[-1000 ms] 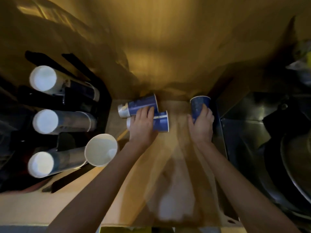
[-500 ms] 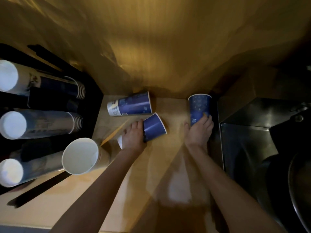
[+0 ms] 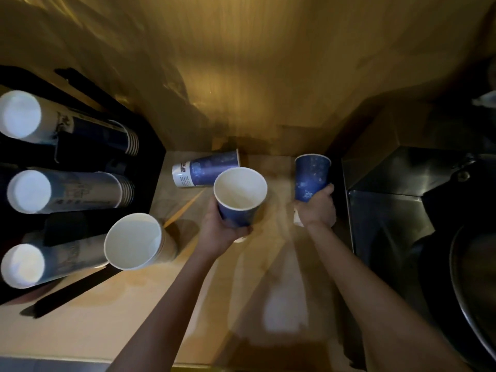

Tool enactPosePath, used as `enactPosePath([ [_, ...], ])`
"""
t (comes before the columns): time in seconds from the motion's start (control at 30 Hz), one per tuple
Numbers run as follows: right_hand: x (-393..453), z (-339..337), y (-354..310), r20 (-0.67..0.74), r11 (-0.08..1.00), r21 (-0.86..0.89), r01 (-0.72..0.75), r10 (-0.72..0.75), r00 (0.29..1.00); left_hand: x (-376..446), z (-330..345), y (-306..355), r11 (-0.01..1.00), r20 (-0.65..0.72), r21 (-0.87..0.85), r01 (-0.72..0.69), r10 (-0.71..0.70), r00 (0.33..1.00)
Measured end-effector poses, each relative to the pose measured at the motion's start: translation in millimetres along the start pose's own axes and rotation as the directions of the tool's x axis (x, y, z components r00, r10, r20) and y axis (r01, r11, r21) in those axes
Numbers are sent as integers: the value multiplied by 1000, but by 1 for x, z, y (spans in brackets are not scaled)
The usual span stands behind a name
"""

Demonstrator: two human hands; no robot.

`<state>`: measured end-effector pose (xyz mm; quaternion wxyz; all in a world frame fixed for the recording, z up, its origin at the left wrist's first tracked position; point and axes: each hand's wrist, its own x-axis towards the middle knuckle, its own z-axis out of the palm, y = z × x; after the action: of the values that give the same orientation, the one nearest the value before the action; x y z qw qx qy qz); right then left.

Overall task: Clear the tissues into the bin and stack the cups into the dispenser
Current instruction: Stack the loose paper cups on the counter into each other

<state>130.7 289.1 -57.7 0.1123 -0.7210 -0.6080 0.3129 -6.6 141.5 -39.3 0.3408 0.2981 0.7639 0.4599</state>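
My left hand (image 3: 218, 229) grips a blue paper cup (image 3: 239, 197) lifted off the counter, its white mouth tilted up toward me. My right hand (image 3: 316, 208) holds a second blue cup (image 3: 311, 177) by its base, its mouth pointing away toward the wall. A third blue cup (image 3: 205, 169) lies on its side on the wooden counter (image 3: 241, 291) just behind the left hand's cup. At the left stands the black cup dispenser (image 3: 150, 167) with three stacks of cups (image 3: 67, 190) lying in it. No tissues are visible.
An open-mouthed cup stack (image 3: 132, 241) pokes out at the dispenser's lower right corner. A dark metal box (image 3: 389, 197) and a round dark basin (image 3: 472, 277) fill the right side. A wooden wall (image 3: 255, 76) closes off the back.
My left hand has raised its cup from lying on the counter and turned its mouth upward. My right hand has tipped its cup back and slid to its base. The camera shifted.
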Motion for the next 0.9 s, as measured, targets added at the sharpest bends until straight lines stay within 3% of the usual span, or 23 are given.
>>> enactPosePath([
  [0.1, -1, -3, 0, 149, 983, 134, -124, 104, 983, -11, 1, -6, 1000, -52, 18, -6, 7, 999],
  [0.17, -9, -9, -2, 217, 952, 264, -154, 97, 971, -17, 2, -12, 999, -80, 41, -10, 13, 997],
  [0.33, -39, -43, -39, 133, 866, 497, 59, -143, 981, -22, 3, -22, 999, -159, 37, -7, 13, 987],
  [0.43, -66, -66, -63, 72, 675, 717, 176, -324, 943, -22, 3, -25, 1000, -156, 30, 6, -1, 988],
  [0.53, -92, -74, -73, 127, 510, 842, 178, -507, 852, -22, 2, -25, 999, -159, 39, -22, 28, 987],
  [0.63, -102, -53, -66, 260, 577, 795, 187, -602, 755, -25, 3, -21, 999, -160, 12, -53, 54, 986],
  [0.77, -112, -20, -47, 318, 705, 598, 380, -645, 695, -31, -4, -23, 995, -163, 23, -93, 95, 982],
  [0.9, -109, -14, -38, 307, 714, 553, 429, -653, 692, -29, -4, -15, 998, -105, -1, -61, 60, 993],
])
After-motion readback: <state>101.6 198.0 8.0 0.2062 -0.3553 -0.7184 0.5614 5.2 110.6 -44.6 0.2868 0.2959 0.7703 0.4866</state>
